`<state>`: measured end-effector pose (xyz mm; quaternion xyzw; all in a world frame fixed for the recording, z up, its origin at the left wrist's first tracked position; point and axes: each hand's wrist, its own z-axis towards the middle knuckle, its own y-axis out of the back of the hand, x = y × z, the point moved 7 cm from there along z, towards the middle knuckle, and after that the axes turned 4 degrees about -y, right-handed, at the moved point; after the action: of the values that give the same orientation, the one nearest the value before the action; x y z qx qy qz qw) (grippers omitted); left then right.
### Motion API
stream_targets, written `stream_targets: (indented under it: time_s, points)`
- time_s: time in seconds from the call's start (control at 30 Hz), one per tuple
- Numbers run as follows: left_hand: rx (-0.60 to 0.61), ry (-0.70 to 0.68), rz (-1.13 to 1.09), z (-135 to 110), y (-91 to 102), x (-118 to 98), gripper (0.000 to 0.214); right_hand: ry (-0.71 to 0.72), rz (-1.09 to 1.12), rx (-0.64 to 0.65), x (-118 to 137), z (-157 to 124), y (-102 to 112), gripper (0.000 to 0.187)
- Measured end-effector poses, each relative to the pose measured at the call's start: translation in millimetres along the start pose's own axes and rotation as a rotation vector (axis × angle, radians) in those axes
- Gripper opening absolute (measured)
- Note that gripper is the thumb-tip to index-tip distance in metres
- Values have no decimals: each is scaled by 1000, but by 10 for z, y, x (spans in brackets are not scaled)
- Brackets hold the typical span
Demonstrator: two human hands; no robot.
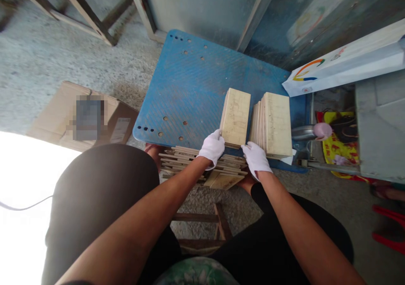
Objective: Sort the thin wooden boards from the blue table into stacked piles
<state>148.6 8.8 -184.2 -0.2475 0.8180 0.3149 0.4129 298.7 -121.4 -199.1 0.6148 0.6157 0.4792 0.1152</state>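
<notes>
Both my hands wear white gloves. My left hand (pixel 211 148) is curled round the near left corner of a small stack of pale wooden boards (pixel 236 116) lying on a blue platform (pixel 190 82). My right hand (pixel 255 158) grips the same stack at its near right corner. A taller stack of the same boards (pixel 274 125) stands just to the right on the platform, apart from my hands. Below my hands, at the platform's near edge, lies a loose pile of thin wooden slats (pixel 190 160).
A cardboard box (pixel 85 118) lies on the concrete floor at left. A white carton (pixel 344 61), a pink cup (pixel 322 130), yellow packaging (pixel 340 148) and a grey block (pixel 381 125) sit at right. A metal frame (pixel 88 15) stands at the back. My knees flank a wooden stool (pixel 218 226).
</notes>
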Motion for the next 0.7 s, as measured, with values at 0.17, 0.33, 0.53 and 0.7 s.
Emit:
stream_targets:
  time_s: [0.17,0.33,0.53,0.7]
  points:
    - [33,0,107,9,-50,-30,46,-21,83,16,-6,21,-88,41]
    - [48,9,176,9,-47,-49,47,-82,349,38,24,-35,-67,35]
    - [34,22,144,18,-17,-93,43,-286,731,20,16,-108,-49,26]
    - [-74,82,-16,117,102,-74,28,-324,909,-6,65,-117,12,23]
